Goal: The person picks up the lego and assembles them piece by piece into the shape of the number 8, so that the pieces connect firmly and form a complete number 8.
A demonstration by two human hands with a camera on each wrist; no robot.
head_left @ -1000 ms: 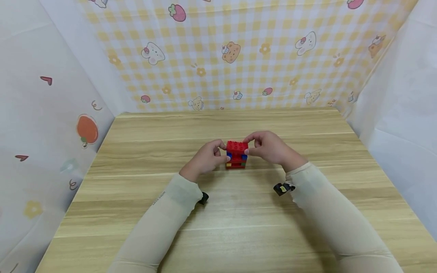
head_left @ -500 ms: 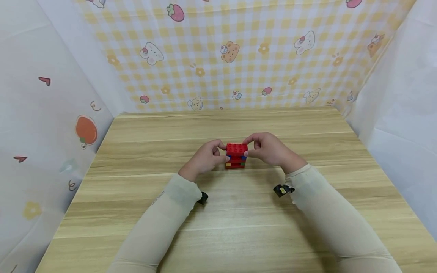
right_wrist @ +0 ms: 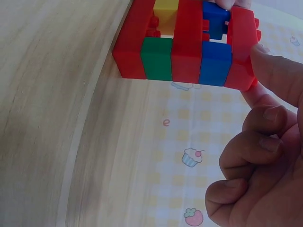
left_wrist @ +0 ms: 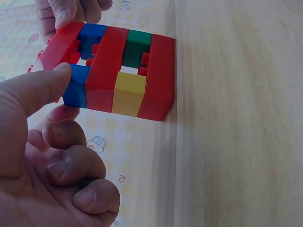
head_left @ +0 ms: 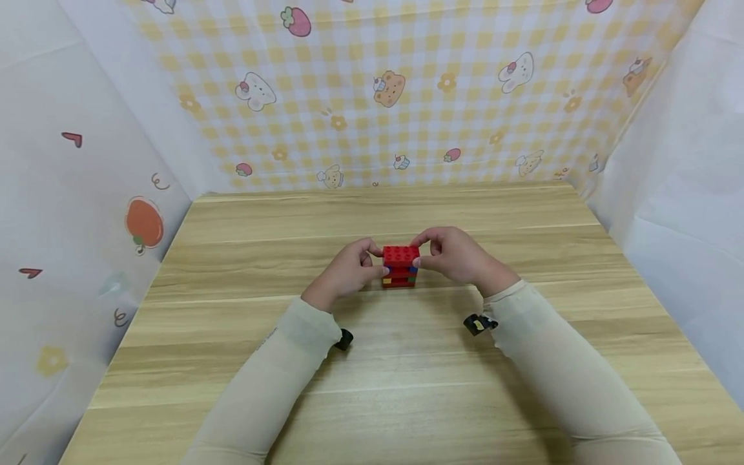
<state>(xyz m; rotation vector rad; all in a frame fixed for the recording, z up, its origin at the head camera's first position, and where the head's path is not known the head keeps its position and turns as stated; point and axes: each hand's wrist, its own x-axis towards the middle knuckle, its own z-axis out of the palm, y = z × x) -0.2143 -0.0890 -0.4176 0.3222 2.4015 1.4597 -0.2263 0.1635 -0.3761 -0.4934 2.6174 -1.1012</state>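
Observation:
A small tower of toy building blocks (head_left: 400, 272) stands on the wooden table between both hands. Its top is a red studded block (head_left: 400, 253). Below that, two blue blocks (left_wrist: 78, 89) flank a gap, over a middle red block (left_wrist: 105, 71). Lower down sit a yellow block (left_wrist: 129, 94) and a green block (left_wrist: 138, 46), on a red base block (left_wrist: 158, 78). My left hand (head_left: 347, 268) pinches the near-left blue block, thumb in front, index finger behind. My right hand (head_left: 456, 255) pinches the right end of the top red block. Its seating at the left end is partly hidden.
The wooden table (head_left: 407, 387) surrounds the tower. Behind it hangs a yellow checked cloth (head_left: 430, 123), with white sheets at the left (head_left: 87, 213) and right (head_left: 686, 181). A black wrist strap (head_left: 479, 324) shows below the right wrist.
The top red block has come down slightly and looks more level, with my right hand lowering alongside it. My left hand keeps its grip. The head view has shifted a little.

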